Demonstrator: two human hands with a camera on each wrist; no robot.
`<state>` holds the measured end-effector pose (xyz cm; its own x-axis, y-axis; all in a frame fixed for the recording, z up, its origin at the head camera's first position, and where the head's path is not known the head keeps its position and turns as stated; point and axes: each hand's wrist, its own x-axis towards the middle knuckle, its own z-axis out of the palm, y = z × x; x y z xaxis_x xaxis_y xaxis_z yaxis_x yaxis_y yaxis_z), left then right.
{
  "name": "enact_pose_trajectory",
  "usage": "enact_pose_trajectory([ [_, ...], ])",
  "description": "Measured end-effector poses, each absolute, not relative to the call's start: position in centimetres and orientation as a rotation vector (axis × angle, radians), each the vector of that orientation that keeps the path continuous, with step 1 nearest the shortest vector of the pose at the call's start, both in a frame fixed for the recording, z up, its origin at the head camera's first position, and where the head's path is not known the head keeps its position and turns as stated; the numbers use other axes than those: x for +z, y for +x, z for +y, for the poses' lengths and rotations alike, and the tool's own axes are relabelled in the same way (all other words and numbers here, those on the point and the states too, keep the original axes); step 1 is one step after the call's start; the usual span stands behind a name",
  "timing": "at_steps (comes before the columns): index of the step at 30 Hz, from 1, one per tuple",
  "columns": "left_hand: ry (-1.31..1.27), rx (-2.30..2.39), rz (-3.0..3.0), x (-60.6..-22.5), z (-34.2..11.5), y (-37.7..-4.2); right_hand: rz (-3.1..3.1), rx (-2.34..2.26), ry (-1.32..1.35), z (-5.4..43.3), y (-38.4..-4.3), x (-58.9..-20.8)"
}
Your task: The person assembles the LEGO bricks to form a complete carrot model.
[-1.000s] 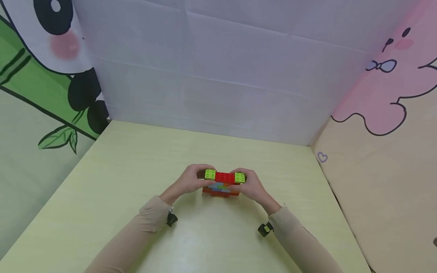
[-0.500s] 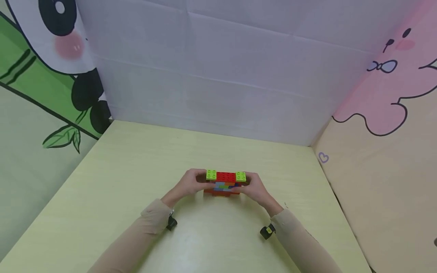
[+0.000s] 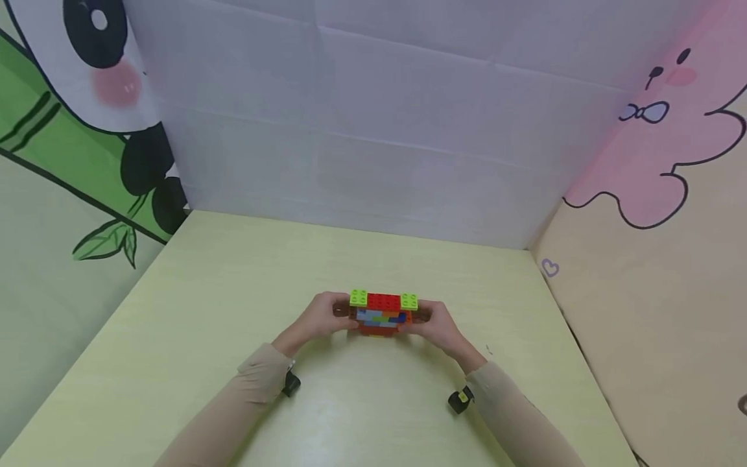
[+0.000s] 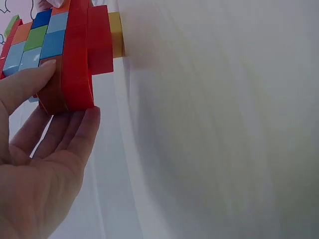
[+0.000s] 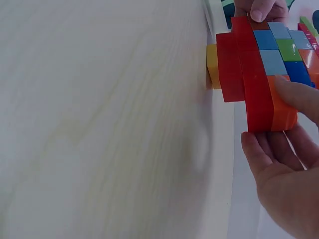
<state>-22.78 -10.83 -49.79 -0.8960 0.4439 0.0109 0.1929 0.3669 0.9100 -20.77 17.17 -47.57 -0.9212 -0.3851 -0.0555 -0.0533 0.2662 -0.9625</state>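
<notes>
A model built of toy building bricks (image 3: 383, 303) stands between my two hands in the head view, with lime-green bricks at both top ends and red ones between. Below come blue, green and orange rows, then a red base. My left hand (image 3: 320, 316) grips the left end; in the left wrist view its thumb lies on a brown brick (image 4: 53, 92) and its fingers are underneath. My right hand (image 3: 439, 326) grips the other end, thumb on an orange brick (image 5: 284, 112). A yellow brick (image 5: 213, 67) forms the bottom; whether it touches the table cannot be told.
A pale wood-grain table (image 3: 245, 259) lies under the hands. White cloth (image 3: 373, 130) closes off the back. Walls with a panda drawing (image 3: 146, 159) on the left and a pink animal (image 3: 653, 168) on the right flank it.
Both hands have shifted from the upper part of the brick model to lower on its ends, thumbs moving outward and uncovering more of the front. The model stays at about the same spot.
</notes>
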Motion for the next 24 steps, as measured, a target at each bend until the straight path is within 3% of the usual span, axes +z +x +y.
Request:
enact_pose_trajectory([
  [24,0.354,1.464,2.489,-49.4,-10.5,-25.5,2.353,-1.685,-0.114,16.2,-23.6,-48.8],
])
